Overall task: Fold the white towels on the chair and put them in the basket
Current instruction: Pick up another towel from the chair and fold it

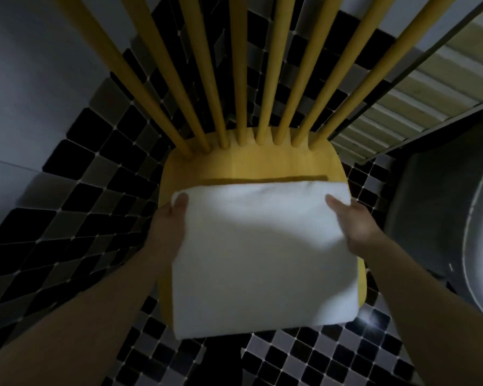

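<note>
A white towel [260,260], folded into a thick rectangle, lies on the seat of a yellow wooden chair [251,165] and covers most of it. My left hand [171,218] grips the towel's far left corner, thumb on top and fingers under the edge. My right hand [352,221] grips the far right corner the same way. The towel's near edge hangs slightly over the seat's front. No basket is in view.
The chair's spindle back [240,65] rises straight ahead. A black, grey and white checkered tile floor [76,218] surrounds the chair. A grey rounded basin or tub [457,218] stands at the right. A slatted panel [418,101] lies at the upper right.
</note>
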A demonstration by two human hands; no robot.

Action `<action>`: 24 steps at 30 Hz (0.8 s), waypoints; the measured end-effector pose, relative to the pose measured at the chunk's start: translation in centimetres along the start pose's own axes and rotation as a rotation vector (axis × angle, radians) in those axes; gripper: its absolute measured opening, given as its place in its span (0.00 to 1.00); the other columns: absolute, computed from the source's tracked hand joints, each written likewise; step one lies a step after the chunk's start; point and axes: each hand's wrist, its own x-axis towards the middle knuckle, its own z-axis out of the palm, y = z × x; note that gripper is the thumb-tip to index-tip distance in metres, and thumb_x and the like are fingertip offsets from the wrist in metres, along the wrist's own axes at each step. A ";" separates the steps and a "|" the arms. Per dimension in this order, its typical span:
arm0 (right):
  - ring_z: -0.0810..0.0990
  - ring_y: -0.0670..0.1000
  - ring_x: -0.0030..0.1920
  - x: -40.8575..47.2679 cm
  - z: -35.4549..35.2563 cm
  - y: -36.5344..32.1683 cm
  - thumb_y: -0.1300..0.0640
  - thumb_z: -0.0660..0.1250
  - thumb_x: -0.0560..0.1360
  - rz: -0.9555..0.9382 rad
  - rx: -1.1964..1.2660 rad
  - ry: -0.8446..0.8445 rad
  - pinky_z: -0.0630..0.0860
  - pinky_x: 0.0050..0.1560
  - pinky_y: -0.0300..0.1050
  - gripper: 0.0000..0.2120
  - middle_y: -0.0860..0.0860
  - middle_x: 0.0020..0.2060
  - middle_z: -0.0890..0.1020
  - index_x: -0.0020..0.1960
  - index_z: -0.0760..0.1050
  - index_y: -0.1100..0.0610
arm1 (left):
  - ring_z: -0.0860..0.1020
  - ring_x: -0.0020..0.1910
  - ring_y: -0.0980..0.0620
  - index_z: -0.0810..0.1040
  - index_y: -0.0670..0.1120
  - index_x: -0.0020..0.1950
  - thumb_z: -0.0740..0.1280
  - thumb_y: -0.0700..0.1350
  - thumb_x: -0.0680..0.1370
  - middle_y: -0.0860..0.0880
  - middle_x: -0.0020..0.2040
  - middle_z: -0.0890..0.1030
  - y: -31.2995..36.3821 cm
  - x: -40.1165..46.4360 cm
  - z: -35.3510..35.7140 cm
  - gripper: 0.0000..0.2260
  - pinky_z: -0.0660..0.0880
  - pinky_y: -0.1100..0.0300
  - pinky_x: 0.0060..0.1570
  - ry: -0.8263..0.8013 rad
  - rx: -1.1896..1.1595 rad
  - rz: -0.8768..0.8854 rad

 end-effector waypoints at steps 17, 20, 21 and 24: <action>0.63 0.56 0.73 0.5 6.5 6.2 0.43 0.50 0.76 -0.826 -1.350 0.125 0.49 0.70 0.56 0.30 0.54 0.74 0.63 0.75 0.57 0.54 | 0.73 0.66 0.42 0.70 0.38 0.68 0.51 0.64 0.74 0.39 0.67 0.74 -1.5 3.6 6.6 0.36 0.63 0.49 0.68 -0.393 1.449 1.036; 0.45 0.55 0.77 0.7 2.7 6.7 0.39 0.40 0.78 -0.582 -1.381 0.234 0.36 0.72 0.55 0.30 0.49 0.76 0.41 0.76 0.38 0.47 | 0.65 0.72 0.40 0.60 0.43 0.75 0.54 0.67 0.72 0.40 0.73 0.64 -1.0 3.7 6.5 0.38 0.61 0.46 0.70 -0.370 1.381 0.942; 0.40 0.55 0.77 0.6 1.6 6.7 0.38 0.39 0.78 -0.447 -1.375 0.254 0.34 0.73 0.56 0.29 0.50 0.75 0.37 0.75 0.34 0.45 | 0.62 0.73 0.41 0.53 0.45 0.76 0.57 0.68 0.72 0.41 0.75 0.60 -0.7 3.7 6.6 0.40 0.58 0.48 0.71 -0.368 1.390 0.851; 0.38 0.57 0.76 -0.6 0.1 6.0 0.41 0.40 0.79 -0.276 -1.327 0.234 0.37 0.75 0.57 0.29 0.55 0.77 0.38 0.75 0.32 0.46 | 0.63 0.69 0.42 0.49 0.45 0.76 0.61 0.68 0.71 0.41 0.72 0.61 0.3 3.3 6.8 0.43 0.59 0.51 0.67 -0.322 1.445 0.718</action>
